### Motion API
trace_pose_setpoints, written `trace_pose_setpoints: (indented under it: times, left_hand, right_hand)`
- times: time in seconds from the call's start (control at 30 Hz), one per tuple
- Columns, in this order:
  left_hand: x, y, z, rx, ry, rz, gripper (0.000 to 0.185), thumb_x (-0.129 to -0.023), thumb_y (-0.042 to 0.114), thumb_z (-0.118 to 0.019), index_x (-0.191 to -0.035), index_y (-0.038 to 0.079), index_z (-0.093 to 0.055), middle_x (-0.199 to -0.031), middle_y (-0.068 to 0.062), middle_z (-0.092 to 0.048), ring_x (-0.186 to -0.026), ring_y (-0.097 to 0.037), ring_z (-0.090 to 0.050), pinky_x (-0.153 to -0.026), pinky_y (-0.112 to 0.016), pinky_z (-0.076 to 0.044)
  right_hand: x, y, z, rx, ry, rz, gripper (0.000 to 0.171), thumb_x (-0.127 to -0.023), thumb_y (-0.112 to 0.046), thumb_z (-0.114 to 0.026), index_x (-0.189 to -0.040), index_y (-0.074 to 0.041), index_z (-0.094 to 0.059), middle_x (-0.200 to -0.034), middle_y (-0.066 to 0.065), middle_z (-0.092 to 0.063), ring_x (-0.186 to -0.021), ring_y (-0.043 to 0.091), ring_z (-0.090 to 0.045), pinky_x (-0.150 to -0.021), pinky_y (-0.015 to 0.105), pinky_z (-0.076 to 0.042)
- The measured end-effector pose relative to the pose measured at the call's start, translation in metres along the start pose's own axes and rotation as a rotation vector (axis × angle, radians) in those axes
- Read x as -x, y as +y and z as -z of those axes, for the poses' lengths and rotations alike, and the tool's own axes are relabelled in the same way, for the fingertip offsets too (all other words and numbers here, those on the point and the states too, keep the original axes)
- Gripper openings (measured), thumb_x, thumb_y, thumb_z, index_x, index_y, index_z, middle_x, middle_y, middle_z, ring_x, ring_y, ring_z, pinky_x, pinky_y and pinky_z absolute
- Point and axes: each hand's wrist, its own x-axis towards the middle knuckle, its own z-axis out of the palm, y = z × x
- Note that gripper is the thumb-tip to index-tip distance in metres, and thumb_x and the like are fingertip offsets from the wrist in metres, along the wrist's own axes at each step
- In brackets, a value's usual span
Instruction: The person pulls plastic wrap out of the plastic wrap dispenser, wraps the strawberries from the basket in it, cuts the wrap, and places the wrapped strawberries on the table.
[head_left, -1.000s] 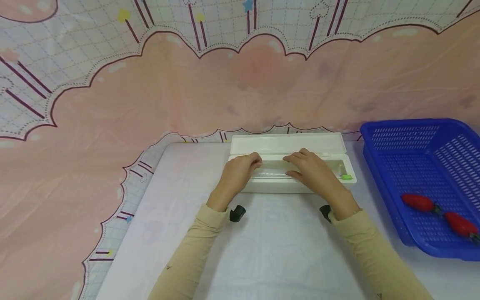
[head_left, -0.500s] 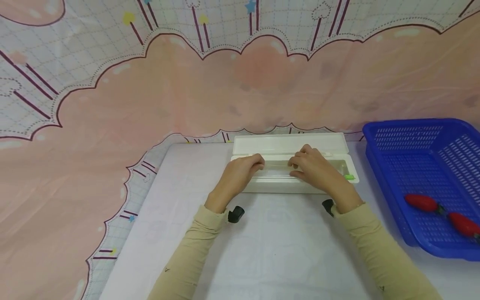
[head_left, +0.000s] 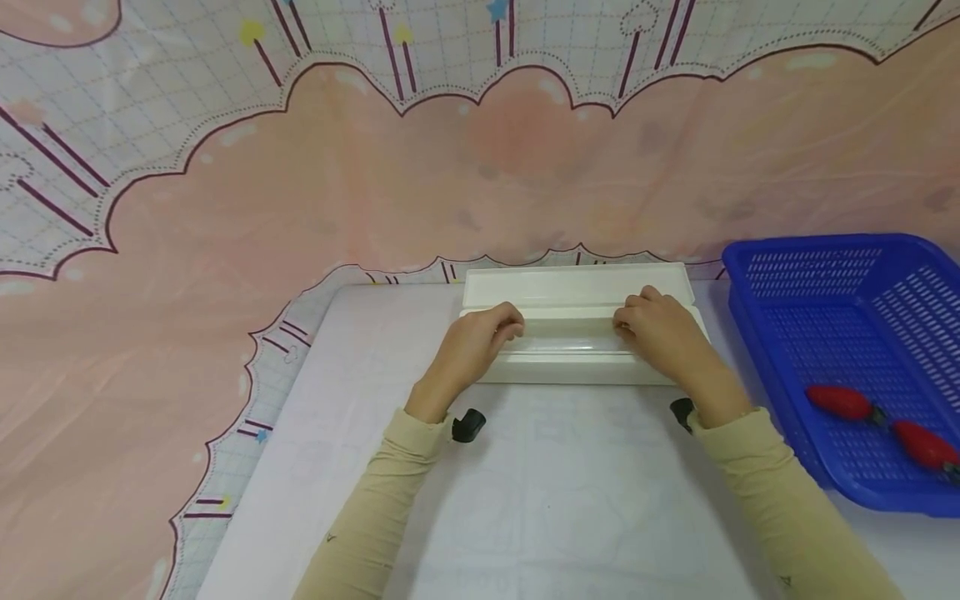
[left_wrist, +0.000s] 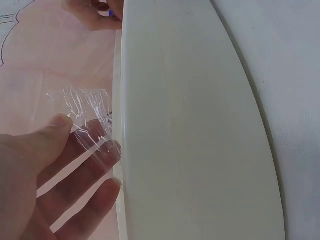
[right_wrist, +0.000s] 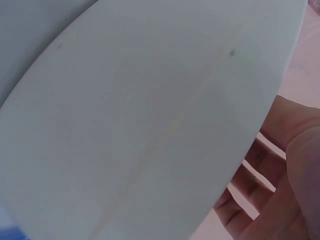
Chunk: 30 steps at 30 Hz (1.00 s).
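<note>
A long white dispenser box (head_left: 570,368) lies across the white table with its lid (head_left: 570,287) folded back. My left hand (head_left: 480,342) is at the box's left end; in the left wrist view this hand (left_wrist: 50,170) pinches crinkled clear cling film (left_wrist: 85,110) between thumb and fingers beside the box (left_wrist: 190,125). My right hand (head_left: 660,329) is at the box's right end, fingers curled and pinched at the trough's edge where the glossy film runs. In the right wrist view its curled fingers (right_wrist: 280,175) sit behind the box (right_wrist: 125,125). It hides the green slider.
A blue slotted basket (head_left: 825,243) stands at the right and holds two red strawberry-like pieces (head_left: 840,402) (head_left: 926,446). A pink and white patterned cloth (head_left: 225,250) hangs behind and left of the table (head_left: 525,500).
My right hand has slid from the middle of the box to its right end, covering the green slider. My left hand has stayed at the left end.
</note>
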Motion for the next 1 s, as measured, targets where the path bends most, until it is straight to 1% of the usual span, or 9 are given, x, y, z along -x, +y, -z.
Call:
trace_pose_setpoints:
  times: [0.23,0.33,0.43,0.53,0.6,0.67,0.83,0.9,1.0]
  left_hand:
    - [0.001,-0.003,-0.004,0.067,-0.032,0.079,0.011,-0.1,0.023,-0.061,-0.099,0.015,-0.067,-0.084,0.003,-0.071,-0.076,-0.01,-0.064,-0.072,-0.031,-0.051]
    - [0.002,-0.005,-0.007,0.095,-0.04,0.116,0.01,-0.099,0.023,-0.061,-0.099,0.015,-0.068,-0.086,0.003,-0.072,-0.078,-0.01,-0.065,-0.073,-0.031,-0.052]
    - [0.001,-0.004,-0.008,0.117,-0.039,0.142,0.011,-0.1,0.023,-0.061,-0.101,0.014,-0.068,-0.088,0.002,-0.073,-0.081,-0.012,-0.066,-0.075,-0.032,-0.053]
    - [0.0,-0.002,-0.01,0.115,-0.039,0.162,0.016,-0.101,0.027,-0.06,-0.103,0.014,-0.069,-0.091,0.002,-0.073,-0.084,-0.013,-0.067,-0.078,-0.033,-0.053]
    - [-0.001,0.001,-0.013,0.103,-0.04,0.179,0.02,-0.1,0.032,-0.06,-0.103,0.015,-0.069,-0.092,0.003,-0.073,-0.085,-0.013,-0.067,-0.078,-0.033,-0.053]
    - [-0.002,0.004,-0.016,0.084,-0.032,0.189,0.024,-0.098,0.038,-0.063,-0.102,0.015,-0.069,-0.091,0.003,-0.073,-0.084,-0.012,-0.067,-0.077,-0.032,-0.053]
    - [-0.004,0.013,-0.025,0.003,0.022,0.226,0.039,-0.082,0.051,-0.077,-0.093,0.015,-0.066,-0.083,0.004,-0.069,-0.074,-0.011,-0.064,-0.065,-0.027,-0.05]
    - [-0.005,0.017,-0.028,-0.035,0.051,0.246,0.041,-0.079,0.051,-0.079,-0.091,0.014,-0.066,-0.079,0.004,-0.067,-0.07,-0.011,-0.062,-0.059,-0.026,-0.048]
    - [-0.007,0.021,-0.03,-0.081,0.103,0.261,0.033,-0.081,0.044,-0.08,-0.087,0.014,-0.067,-0.075,0.004,-0.067,-0.064,-0.011,-0.06,-0.053,-0.025,-0.045]
  right_hand:
    - [0.007,0.004,0.003,0.016,-0.016,-0.052,0.009,-0.093,-0.011,-0.068,-0.096,-0.008,-0.076,-0.093,0.009,-0.073,-0.091,0.031,-0.059,-0.075,0.051,-0.046]
    - [0.007,0.003,0.003,0.004,-0.006,-0.055,0.01,-0.094,-0.011,-0.067,-0.097,-0.007,-0.076,-0.093,0.009,-0.073,-0.091,0.031,-0.06,-0.076,0.051,-0.046]
    - [0.006,0.003,0.004,-0.016,0.022,-0.065,0.01,-0.094,-0.011,-0.067,-0.096,-0.005,-0.075,-0.091,0.01,-0.073,-0.089,0.031,-0.061,-0.074,0.05,-0.046]
    - [0.004,0.002,0.005,-0.032,0.046,-0.072,0.011,-0.094,-0.011,-0.066,-0.096,-0.004,-0.074,-0.09,0.011,-0.072,-0.088,0.031,-0.061,-0.073,0.049,-0.046]
    - [0.003,0.001,0.007,-0.035,0.051,-0.071,0.012,-0.095,-0.011,-0.066,-0.096,-0.004,-0.074,-0.09,0.011,-0.072,-0.088,0.031,-0.062,-0.072,0.049,-0.046]
    - [0.002,0.001,0.008,-0.035,0.052,-0.072,0.013,-0.096,-0.012,-0.065,-0.097,-0.003,-0.074,-0.09,0.011,-0.072,-0.089,0.032,-0.062,-0.073,0.049,-0.047]
    - [-0.001,0.002,0.01,-0.031,0.053,-0.075,0.013,-0.096,-0.012,-0.065,-0.097,-0.003,-0.074,-0.089,0.012,-0.071,-0.088,0.032,-0.061,-0.072,0.049,-0.046]
    - [-0.002,0.002,0.011,-0.029,0.055,-0.074,0.013,-0.096,-0.012,-0.065,-0.098,-0.003,-0.074,-0.089,0.012,-0.071,-0.087,0.032,-0.061,-0.071,0.049,-0.046]
    - [-0.004,0.002,0.013,-0.029,0.059,-0.069,0.013,-0.096,-0.012,-0.064,-0.099,-0.004,-0.074,-0.09,0.011,-0.071,-0.087,0.032,-0.061,-0.072,0.05,-0.047]
